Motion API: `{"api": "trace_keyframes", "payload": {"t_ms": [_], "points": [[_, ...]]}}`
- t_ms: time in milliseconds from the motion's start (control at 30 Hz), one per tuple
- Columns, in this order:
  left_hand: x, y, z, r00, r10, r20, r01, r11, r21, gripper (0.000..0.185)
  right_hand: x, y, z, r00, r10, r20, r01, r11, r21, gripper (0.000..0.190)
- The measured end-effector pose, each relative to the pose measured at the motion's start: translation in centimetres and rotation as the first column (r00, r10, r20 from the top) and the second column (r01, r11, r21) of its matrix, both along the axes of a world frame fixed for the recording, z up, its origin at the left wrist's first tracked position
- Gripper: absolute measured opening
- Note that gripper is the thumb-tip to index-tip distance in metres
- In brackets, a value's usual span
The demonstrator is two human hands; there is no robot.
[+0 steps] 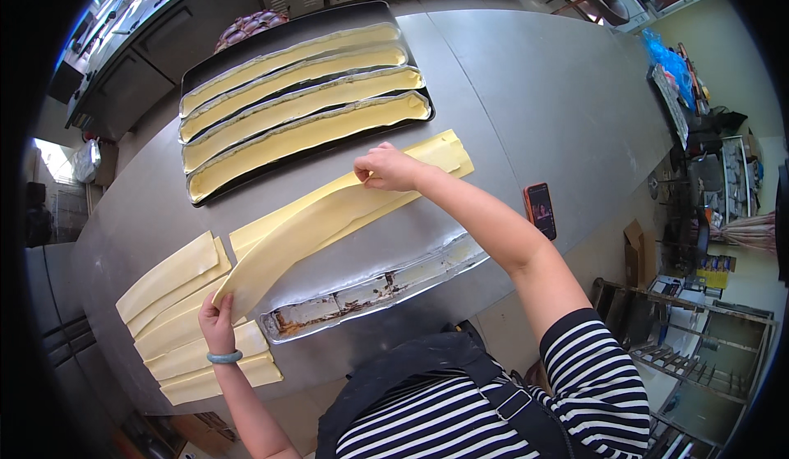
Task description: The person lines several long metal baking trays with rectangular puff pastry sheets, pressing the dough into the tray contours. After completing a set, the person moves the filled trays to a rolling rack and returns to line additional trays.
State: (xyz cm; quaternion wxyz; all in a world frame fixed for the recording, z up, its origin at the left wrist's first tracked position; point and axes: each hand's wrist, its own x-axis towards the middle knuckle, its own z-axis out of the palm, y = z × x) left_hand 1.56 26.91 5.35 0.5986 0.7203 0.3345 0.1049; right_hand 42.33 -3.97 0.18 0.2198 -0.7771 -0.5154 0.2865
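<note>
A long, pale yellow strip of dough (296, 240) is held between my hands, its near-left end lifted and bowed. My left hand (217, 320) pinches that end, above shorter dough pieces (179, 336) lying in overlapping layers. Farther along, my right hand (389, 168) pinches the strip's upper edge. Beneath it lie more long dough strips (453, 148), stacked flat on the metal table. Closer to my body sits a long, narrow metal baking tin (363, 302), stained brown inside and holding no dough.
Beyond the strips, a black baking tray (296, 27) carries several long tins lined with dough (308, 141). To the right, a phone (540, 211) with a lit screen lies on the steel tabletop (548, 89). A cardboard box (639, 252) and a metal rack (696, 360) stand past the table's right edge.
</note>
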Motion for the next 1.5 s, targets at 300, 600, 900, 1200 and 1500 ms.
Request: {"api": "trace_keyframes", "payload": {"t_ms": [300,600,900,1200,1500], "points": [[-0.5,0.9,0.0,0.999,-0.042,-0.01,0.043,0.996,0.072,0.022,1.4,-2.6,0.4,0.887,0.123,0.445,-0.008,0.968,-0.252,0.033],[-1.3,2.0,-3.5,0.999,0.0,-0.038,0.0,1.0,0.015,0.023,4.8,-8.0,2.1,0.83,0.169,0.532,0.071,0.913,-0.402,0.03],[-1.6,3.5,-10.4,0.986,0.137,-0.094,-0.151,0.975,-0.162,0.013,3.2,-14.4,-0.5,0.459,-0.66,-0.595,0.808,0.589,-0.029,0.031],[0.0,2.0,-9.8,0.968,0.183,-0.171,-0.221,0.946,-0.236,0.023,-1.2,-13.0,-1.5,0.53,-0.812,-0.243,0.848,0.502,0.171,0.03],[-3.3,-1.1,2.1,0.999,0.054,0.001,-0.051,0.95,-0.307,0.023,-7.0,-22.7,10.6,0.425,-0.62,-0.659,0.887,0.432,0.166,0.02]]}}
